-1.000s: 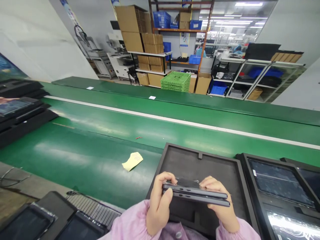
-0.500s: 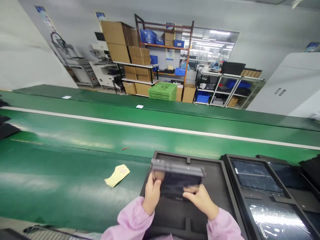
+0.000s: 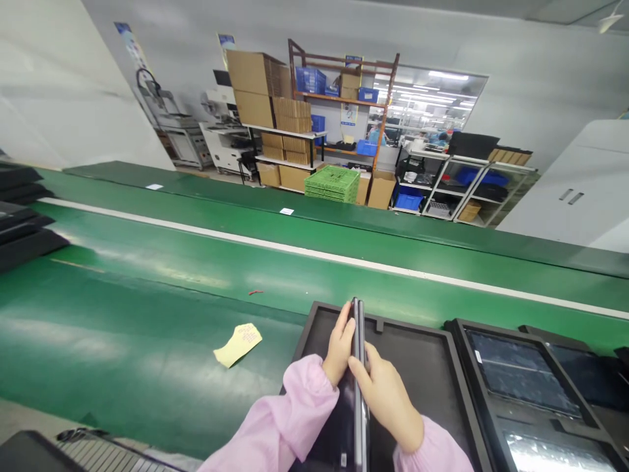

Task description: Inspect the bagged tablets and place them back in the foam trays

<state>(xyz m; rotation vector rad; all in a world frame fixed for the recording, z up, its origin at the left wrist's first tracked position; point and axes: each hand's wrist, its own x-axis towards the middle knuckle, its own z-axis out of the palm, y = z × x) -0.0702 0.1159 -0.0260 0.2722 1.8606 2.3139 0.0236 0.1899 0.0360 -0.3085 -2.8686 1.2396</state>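
Two thin tablets (image 3: 362, 423) with grey edges stand upright side by side, seen edge-on. My left hand (image 3: 339, 344) lies along their left side with its fingers pointing away from me. On the right side, my right hand (image 3: 390, 393) presses against them, its thumb over the near edges, so the pair is clasped between both hands. Under them is a black foam tray (image 3: 422, 334) with a raised rim. The dark glossy face of the left tablet shows partly; the outer face on the right is mostly hidden.
Another black tray (image 3: 455, 331) to the right holds dark screens (image 3: 521, 370). A creased yellow paper note (image 3: 239, 344) and a red scrap (image 3: 255, 292) lie on the green bench (image 3: 162, 341). Black trays (image 3: 24, 229) are stacked at the far left. Green crates (image 3: 334, 183) stand beyond the bench.
The tablets have turned from lying broadly face-up to standing edge-on, their long edges pointing away from me. My hands have come close together around them. The view has shifted slightly left.
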